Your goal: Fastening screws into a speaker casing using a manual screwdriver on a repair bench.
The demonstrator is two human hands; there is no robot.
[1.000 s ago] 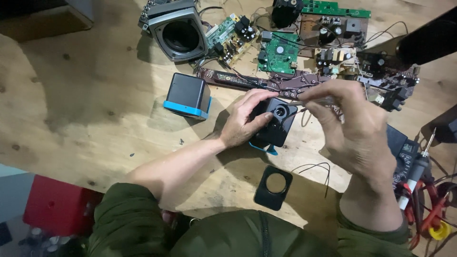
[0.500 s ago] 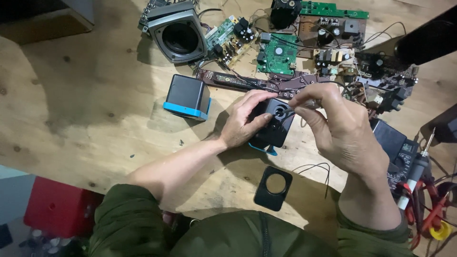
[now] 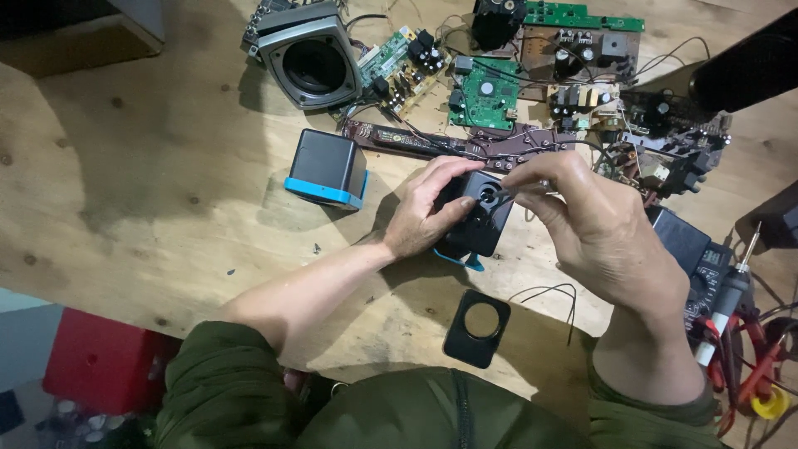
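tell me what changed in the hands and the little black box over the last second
The right hand drew in from upper right and lowered its fingertips onto the round opening of the small black box. The left hand kept its grip on the box's left side. The black cover plate, the black and blue cube and the circuit boards stayed put.

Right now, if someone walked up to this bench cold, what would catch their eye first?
At the centre, the left hand grips a small black cube-shaped speaker while the right hand pinches at its round opening. Left of them stands a matching black cube with a blue base, and a heap of green circuit boards sprawls along the far edge of the plywood bench.
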